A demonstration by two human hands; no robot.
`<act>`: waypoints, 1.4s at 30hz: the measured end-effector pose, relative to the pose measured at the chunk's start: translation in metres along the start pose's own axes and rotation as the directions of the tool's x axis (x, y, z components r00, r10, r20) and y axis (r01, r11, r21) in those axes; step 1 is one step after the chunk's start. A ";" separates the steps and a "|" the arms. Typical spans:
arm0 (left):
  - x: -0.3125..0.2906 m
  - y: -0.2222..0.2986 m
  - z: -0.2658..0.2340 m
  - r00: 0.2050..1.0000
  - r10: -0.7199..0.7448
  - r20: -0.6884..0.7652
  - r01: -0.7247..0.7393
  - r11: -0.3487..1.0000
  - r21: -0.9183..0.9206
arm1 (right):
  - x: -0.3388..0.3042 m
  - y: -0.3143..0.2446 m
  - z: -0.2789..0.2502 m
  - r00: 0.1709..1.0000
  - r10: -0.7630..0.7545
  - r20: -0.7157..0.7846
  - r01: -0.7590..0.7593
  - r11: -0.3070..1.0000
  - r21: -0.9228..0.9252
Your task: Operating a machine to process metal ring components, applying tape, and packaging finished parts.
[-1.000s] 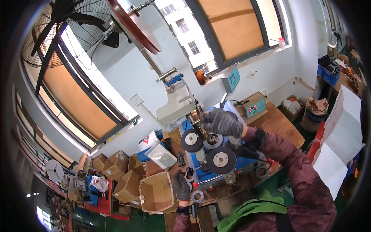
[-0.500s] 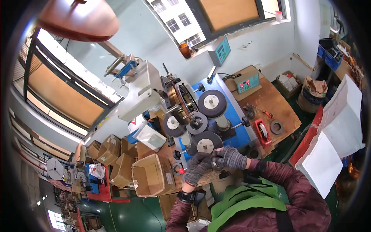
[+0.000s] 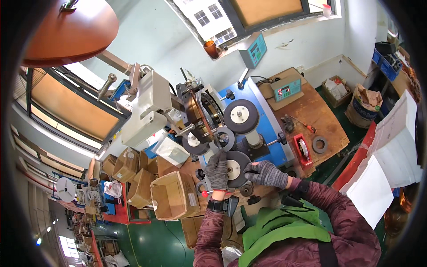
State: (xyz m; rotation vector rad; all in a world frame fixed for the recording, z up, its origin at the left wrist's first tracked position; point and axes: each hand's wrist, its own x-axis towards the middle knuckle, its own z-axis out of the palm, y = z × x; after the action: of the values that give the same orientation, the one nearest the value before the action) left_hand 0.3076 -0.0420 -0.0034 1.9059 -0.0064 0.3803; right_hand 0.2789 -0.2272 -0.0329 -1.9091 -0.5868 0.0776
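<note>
By the front wheel [image 3: 235, 168], our left hand [image 3: 217, 171] and right hand [image 3: 268, 174] (each grip's state unclear) risked snagging if it spun.

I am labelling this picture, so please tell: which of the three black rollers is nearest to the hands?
The front roller, lowest in the picture, between left hand and right hand. The left roller and upper roller stand apart from both hands.
</note>
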 end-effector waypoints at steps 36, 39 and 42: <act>-0.071 0.024 0.029 0.993 0.107 0.053 -0.117 0.957 0.266 | 0.185 0.022 -0.031 0.955 -0.218 -0.199 0.047 0.778 -0.626; -0.131 0.000 0.072 0.923 0.108 0.368 -0.146 0.986 0.077 | 0.189 0.031 -0.026 0.940 -0.315 -0.127 0.116 0.649 -0.752; -0.166 -0.075 0.111 0.877 -0.264 0.401 0.328 0.940 -0.097 | 0.195 0.017 -0.014 0.953 -0.293 -0.079 0.117 0.597 -0.793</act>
State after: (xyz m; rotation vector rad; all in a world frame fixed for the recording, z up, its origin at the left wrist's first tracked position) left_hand 0.1927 -0.1454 -0.1508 1.7553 -0.0034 -0.2027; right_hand 0.4602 -0.1597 -0.0007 -2.6353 -0.7754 -0.6335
